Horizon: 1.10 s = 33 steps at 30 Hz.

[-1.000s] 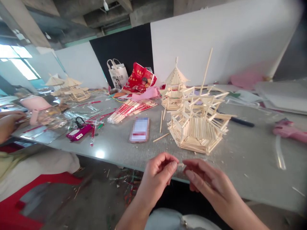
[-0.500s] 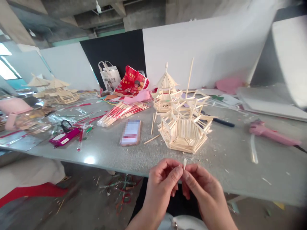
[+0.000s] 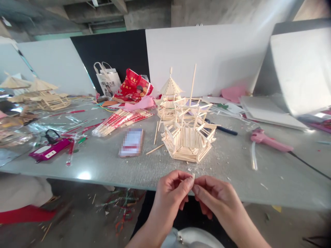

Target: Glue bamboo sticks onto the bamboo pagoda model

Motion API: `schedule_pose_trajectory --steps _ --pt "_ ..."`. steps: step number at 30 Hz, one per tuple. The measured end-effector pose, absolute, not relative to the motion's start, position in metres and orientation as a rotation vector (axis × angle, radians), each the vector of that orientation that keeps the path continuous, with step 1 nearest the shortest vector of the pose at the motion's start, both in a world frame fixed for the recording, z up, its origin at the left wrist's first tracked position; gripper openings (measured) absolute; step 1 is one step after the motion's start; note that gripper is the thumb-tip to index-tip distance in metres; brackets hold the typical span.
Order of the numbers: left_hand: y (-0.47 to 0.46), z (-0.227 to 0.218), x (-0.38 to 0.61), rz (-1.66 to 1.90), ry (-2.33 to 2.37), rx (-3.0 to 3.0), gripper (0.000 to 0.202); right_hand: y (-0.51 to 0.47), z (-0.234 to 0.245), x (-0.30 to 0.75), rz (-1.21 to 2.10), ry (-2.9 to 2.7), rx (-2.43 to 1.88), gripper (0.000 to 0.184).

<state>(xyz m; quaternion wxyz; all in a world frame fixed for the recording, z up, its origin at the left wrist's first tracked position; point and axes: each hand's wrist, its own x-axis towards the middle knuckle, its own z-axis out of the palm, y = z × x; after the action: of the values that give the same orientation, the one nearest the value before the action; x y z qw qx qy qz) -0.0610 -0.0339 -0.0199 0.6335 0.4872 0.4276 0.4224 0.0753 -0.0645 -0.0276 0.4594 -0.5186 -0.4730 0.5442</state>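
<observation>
One small pale piece [image 3: 193, 176], pinched between thumb and forefinger of left hand [image 3: 171, 192]. Right hand [image 3: 218, 193]: fingertips curled in against it; cannot tell whether gripping too. Both hands near worktop [image 3: 230, 156] edge, forearms angled inward from below. Beyond: one open-topped stick model [image 3: 190, 139], one roofed model [image 3: 171, 88] behind, one phone [image 3: 131, 143], one pink glue gun [image 3: 270, 140].

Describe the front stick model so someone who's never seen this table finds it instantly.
On the grey table, look just beyond the person's left hand and right hand. There stands the front stick model, a pale, many-sided frame. Unlike the stick model behind it, it has no pointed roof.
</observation>
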Motion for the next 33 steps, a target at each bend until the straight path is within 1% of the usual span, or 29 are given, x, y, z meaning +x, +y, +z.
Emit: schedule_pose_trajectory --steps 7,12,18,21,29,33 --pt "-0.028 -0.011 -0.049 0.876 0.807 0.870 0.016 -0.069 -0.010 0.093 1.331 -1.271 -1.286 0.041" --pt "-0.022 -0.002 -0.031 0.867 0.618 0.695 0.014 -0.065 -0.003 0.107 1.189 -1.200 -1.331 0.037" --pt "-0.018 -0.002 -0.014 0.985 0.657 0.706 0.015 -0.052 -0.002 0.109 1.218 -1.122 -1.191 0.034" --pt "-0.016 -0.005 -0.009 1.046 0.663 0.711 0.019 -0.046 -0.001 0.108 1.235 -1.091 -1.153 0.033" --pt "-0.011 -0.011 -0.008 1.077 0.657 0.621 0.021 -0.032 0.001 0.109 1.193 -1.087 -1.232 0.039" --pt "-0.009 -0.015 -0.010 1.099 0.672 0.541 0.020 -0.019 0.002 0.114 1.110 -1.095 -1.263 0.038"
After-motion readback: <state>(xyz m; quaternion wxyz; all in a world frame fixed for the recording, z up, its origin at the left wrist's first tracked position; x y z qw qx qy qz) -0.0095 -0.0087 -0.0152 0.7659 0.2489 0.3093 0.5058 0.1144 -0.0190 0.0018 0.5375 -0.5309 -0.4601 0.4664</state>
